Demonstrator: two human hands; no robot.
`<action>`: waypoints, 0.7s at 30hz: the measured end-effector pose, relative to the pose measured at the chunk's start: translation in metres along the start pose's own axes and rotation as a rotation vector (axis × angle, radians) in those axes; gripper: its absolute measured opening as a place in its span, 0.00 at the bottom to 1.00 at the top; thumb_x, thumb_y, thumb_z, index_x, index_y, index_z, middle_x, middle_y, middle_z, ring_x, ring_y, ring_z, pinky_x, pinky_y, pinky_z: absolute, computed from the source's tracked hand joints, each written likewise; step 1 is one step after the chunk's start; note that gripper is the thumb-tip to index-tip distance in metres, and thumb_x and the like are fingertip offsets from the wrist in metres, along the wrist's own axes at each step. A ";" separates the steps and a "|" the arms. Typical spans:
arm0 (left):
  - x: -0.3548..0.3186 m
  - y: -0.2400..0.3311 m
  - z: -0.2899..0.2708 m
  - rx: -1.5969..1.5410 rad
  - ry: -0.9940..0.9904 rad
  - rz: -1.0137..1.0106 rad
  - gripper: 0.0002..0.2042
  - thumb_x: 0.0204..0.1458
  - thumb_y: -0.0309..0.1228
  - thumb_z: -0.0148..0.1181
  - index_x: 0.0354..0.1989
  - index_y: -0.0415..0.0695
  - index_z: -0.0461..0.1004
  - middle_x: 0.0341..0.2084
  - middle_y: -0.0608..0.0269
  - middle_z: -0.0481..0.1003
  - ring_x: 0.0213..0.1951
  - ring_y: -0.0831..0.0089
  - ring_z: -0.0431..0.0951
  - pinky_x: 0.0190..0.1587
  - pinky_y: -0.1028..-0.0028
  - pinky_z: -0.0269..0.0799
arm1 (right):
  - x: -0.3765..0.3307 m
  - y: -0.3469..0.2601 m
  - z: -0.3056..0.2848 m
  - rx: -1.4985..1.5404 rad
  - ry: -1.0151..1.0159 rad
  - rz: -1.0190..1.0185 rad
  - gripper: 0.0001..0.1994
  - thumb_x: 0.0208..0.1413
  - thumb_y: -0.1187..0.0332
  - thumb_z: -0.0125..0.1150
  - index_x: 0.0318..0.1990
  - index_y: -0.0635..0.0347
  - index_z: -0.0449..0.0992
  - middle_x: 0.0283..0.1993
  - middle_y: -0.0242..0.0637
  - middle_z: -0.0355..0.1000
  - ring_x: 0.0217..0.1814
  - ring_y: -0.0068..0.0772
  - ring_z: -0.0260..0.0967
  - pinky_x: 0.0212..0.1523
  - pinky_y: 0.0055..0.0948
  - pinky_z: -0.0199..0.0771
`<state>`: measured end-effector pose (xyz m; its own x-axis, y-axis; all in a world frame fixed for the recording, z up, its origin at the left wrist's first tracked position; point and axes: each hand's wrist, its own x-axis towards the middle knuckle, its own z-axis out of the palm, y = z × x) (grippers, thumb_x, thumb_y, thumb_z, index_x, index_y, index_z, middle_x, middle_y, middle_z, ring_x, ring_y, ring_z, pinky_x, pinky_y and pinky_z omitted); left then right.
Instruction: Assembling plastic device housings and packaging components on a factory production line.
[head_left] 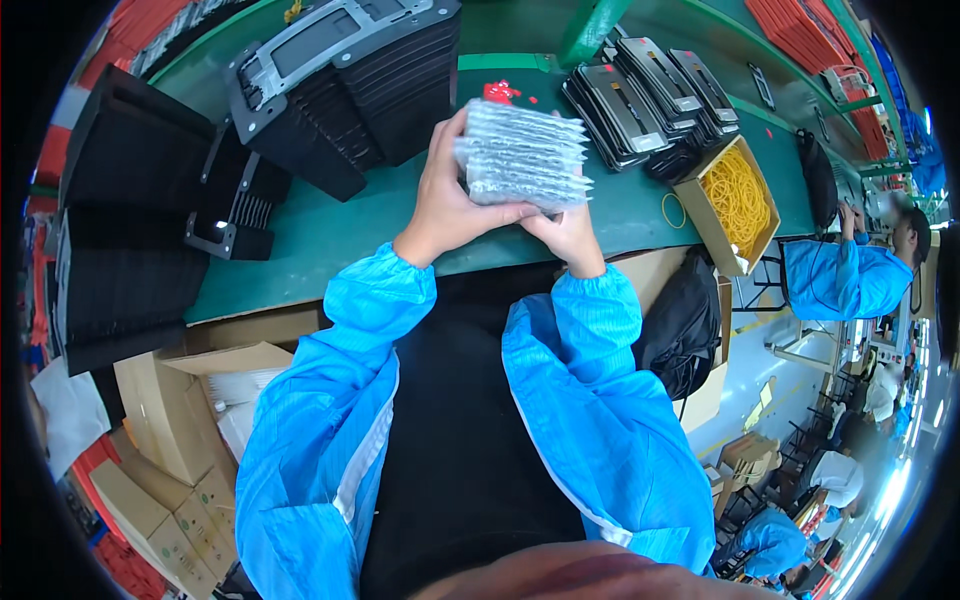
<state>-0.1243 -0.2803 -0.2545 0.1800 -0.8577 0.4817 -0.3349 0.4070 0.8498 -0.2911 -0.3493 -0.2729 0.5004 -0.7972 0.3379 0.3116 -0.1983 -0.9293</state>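
Note:
Between my two hands, over the green workbench [330,235], is a stack of thin items in clear bubble-wrap sleeves [525,155]. What lies inside the sleeves is too blurred to tell. My left hand [447,205] wraps the stack's left side, thumb along the near lower edge. From below and the right, my right hand [572,235] grips it, its thumb meeting the left one; most of its fingers are hidden behind the stack. Small red pieces [500,92] lie on the bench just beyond the stack.
Stacks of black frames or trays [360,100] stand at the left. Flat dark metal-backed panels [620,105] are piled at the back right, near a cardboard box of yellow rubber bands [740,200]. Open cartons [190,400] sit below left. A co-worker in blue [850,275] sits far right.

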 end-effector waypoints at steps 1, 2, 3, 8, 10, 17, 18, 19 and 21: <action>0.002 -0.003 0.002 0.009 0.019 -0.004 0.60 0.38 0.46 0.81 0.76 0.39 0.45 0.69 0.48 0.54 0.70 0.56 0.61 0.69 0.61 0.61 | -0.003 0.001 0.000 -0.003 0.000 0.000 0.43 0.42 0.69 0.76 0.68 0.66 0.60 0.62 0.42 0.70 0.65 0.36 0.67 0.67 0.36 0.65; 0.003 -0.004 0.003 0.018 0.039 -0.007 0.62 0.35 0.42 0.84 0.76 0.39 0.45 0.68 0.49 0.56 0.70 0.56 0.61 0.69 0.61 0.60 | -0.007 0.004 0.000 -0.014 0.019 0.018 0.42 0.44 0.68 0.75 0.67 0.67 0.61 0.62 0.42 0.70 0.64 0.36 0.68 0.66 0.36 0.65; 0.005 -0.005 0.008 0.014 0.040 -0.006 0.62 0.35 0.42 0.84 0.76 0.39 0.45 0.68 0.49 0.56 0.70 0.56 0.61 0.69 0.61 0.60 | -0.010 0.006 0.000 -0.025 0.038 0.037 0.40 0.46 0.67 0.75 0.67 0.68 0.61 0.62 0.42 0.70 0.64 0.36 0.68 0.66 0.36 0.66; 0.019 0.005 0.027 -0.342 0.102 -0.075 0.66 0.33 0.46 0.83 0.77 0.39 0.40 0.70 0.46 0.54 0.71 0.53 0.58 0.70 0.58 0.59 | -0.008 0.002 0.011 0.092 0.108 0.126 0.36 0.54 0.60 0.72 0.65 0.71 0.65 0.62 0.42 0.70 0.64 0.36 0.68 0.65 0.36 0.66; 0.028 0.014 0.021 -0.660 0.137 -0.199 0.70 0.32 0.51 0.83 0.78 0.39 0.36 0.73 0.43 0.50 0.73 0.50 0.55 0.72 0.56 0.55 | -0.005 -0.002 0.000 0.094 0.069 0.107 0.37 0.54 0.57 0.72 0.65 0.72 0.64 0.63 0.42 0.69 0.64 0.36 0.67 0.65 0.36 0.66; 0.036 0.014 0.009 0.017 -0.005 0.171 0.75 0.34 0.65 0.75 0.76 0.37 0.24 0.76 0.35 0.36 0.76 0.43 0.43 0.75 0.54 0.44 | 0.014 -0.045 0.005 0.009 -0.038 -0.009 0.46 0.52 0.41 0.70 0.67 0.72 0.62 0.65 0.45 0.67 0.67 0.39 0.64 0.67 0.37 0.63; 0.039 0.015 0.009 -0.030 0.036 0.163 0.76 0.35 0.67 0.74 0.76 0.36 0.23 0.76 0.33 0.34 0.76 0.42 0.42 0.75 0.53 0.42 | 0.014 -0.050 0.004 0.027 -0.042 -0.001 0.48 0.52 0.40 0.69 0.67 0.72 0.62 0.65 0.45 0.66 0.67 0.39 0.64 0.67 0.37 0.62; 0.040 0.015 0.008 -0.034 0.034 0.165 0.76 0.35 0.67 0.74 0.76 0.36 0.23 0.76 0.33 0.34 0.76 0.42 0.42 0.75 0.53 0.42 | 0.013 -0.055 0.003 0.045 -0.045 0.008 0.49 0.51 0.38 0.69 0.68 0.72 0.61 0.66 0.46 0.66 0.68 0.39 0.63 0.67 0.37 0.62; 0.045 0.019 0.002 -0.074 0.032 0.131 0.76 0.35 0.70 0.71 0.76 0.36 0.22 0.76 0.32 0.34 0.76 0.41 0.41 0.75 0.53 0.42 | 0.016 -0.062 0.002 0.061 -0.046 0.015 0.50 0.51 0.37 0.69 0.68 0.72 0.61 0.66 0.46 0.66 0.68 0.40 0.62 0.67 0.37 0.61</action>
<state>-0.1246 -0.3112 -0.2168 0.1693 -0.7859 0.5947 -0.2886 0.5374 0.7924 -0.3006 -0.3486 -0.2091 0.5418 -0.7721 0.3321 0.3518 -0.1505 -0.9239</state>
